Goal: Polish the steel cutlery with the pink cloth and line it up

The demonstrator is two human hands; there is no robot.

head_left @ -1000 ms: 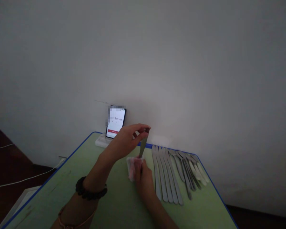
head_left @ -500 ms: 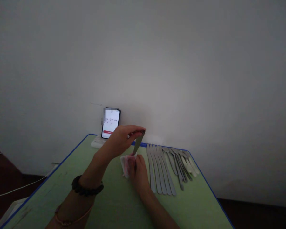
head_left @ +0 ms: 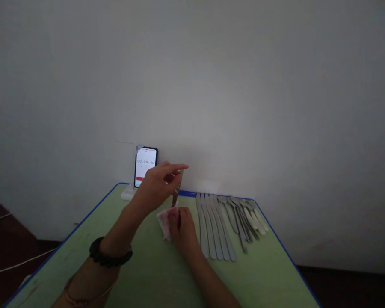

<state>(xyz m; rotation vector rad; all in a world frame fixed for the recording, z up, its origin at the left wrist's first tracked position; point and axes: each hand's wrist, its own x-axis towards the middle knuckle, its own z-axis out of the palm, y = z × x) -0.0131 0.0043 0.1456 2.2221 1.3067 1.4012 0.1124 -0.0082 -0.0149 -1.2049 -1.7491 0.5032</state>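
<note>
My left hand (head_left: pixel 158 184) pinches the upper end of a table knife (head_left: pixel 177 188), its index finger stretched out past the tip. The knife stands nearly upright, tilted slightly. Below, my right hand (head_left: pixel 184 229) closes around a white and pink cloth or tissue (head_left: pixel 164 218) at the knife's lower part, which is hidden in the folds and fingers. Beside my right hand, several table knives (head_left: pixel 216 231) lie side by side with their handles toward me.
Right of the knives lie several spoons (head_left: pixel 230 216) and other cutlery, some with white handles (head_left: pixel 255 220). A phone (head_left: pixel 145 164) showing a timer leans in a white stand (head_left: pixel 127 193) at the back left. The green table (head_left: pixel 147 273) has a blue edge and meets the wall.
My left hand and the knife have shifted a little left and down. The blade now looks narrower and more upright. My right hand stays closed on the cloth.
</note>
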